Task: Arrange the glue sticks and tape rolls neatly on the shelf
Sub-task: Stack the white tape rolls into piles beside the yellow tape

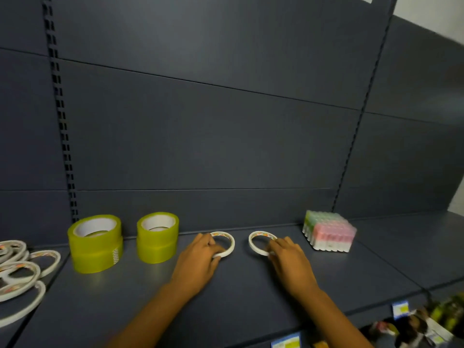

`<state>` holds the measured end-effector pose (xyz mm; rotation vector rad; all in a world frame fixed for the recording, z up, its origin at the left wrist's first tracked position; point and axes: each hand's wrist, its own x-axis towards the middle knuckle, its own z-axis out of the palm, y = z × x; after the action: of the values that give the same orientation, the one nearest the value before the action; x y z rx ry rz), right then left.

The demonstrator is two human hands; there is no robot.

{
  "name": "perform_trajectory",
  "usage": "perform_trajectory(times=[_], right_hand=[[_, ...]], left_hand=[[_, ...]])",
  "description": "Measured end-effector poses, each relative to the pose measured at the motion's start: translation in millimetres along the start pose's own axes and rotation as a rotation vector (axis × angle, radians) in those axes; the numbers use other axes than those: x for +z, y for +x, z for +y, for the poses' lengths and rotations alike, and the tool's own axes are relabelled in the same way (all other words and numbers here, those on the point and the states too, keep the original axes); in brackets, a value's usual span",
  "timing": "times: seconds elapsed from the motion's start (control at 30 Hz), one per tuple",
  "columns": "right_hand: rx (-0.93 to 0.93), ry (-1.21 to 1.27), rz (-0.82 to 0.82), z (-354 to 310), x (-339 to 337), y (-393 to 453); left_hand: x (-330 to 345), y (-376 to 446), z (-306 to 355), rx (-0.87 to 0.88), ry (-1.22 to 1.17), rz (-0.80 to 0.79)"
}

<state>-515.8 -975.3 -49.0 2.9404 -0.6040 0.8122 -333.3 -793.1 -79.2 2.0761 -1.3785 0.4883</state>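
I'm mid-placement on the flat matte grey shelf [251, 292]. Left of the shrink-wrapped pastel glue stick pack [329, 232], my right hand [292, 262] and left hand [198, 262] each pinch a thin white tape ring [258, 243] [227, 243] lying flat; next I'd align them beside the glossy yellow-green stacks [157, 237].

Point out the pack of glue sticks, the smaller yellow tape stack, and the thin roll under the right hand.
pack of glue sticks [329, 232]: head view, pink side.
smaller yellow tape stack [157, 243]: head view, front wall.
thin roll [253, 244]: head view, left rim.
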Motion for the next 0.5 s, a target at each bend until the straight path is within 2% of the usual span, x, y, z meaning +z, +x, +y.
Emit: perform_trajectory(times=[0.2, 0.5], right_hand=[[-0.002, 0.065, 0.039, 29, 48, 16], [-0.128, 0.14, 0.07, 65, 78, 49]], left_hand=[[32, 9, 0, -0.136, 0.041, 0.084], [56, 23, 8, -0.236, 0.131, 0.034]])
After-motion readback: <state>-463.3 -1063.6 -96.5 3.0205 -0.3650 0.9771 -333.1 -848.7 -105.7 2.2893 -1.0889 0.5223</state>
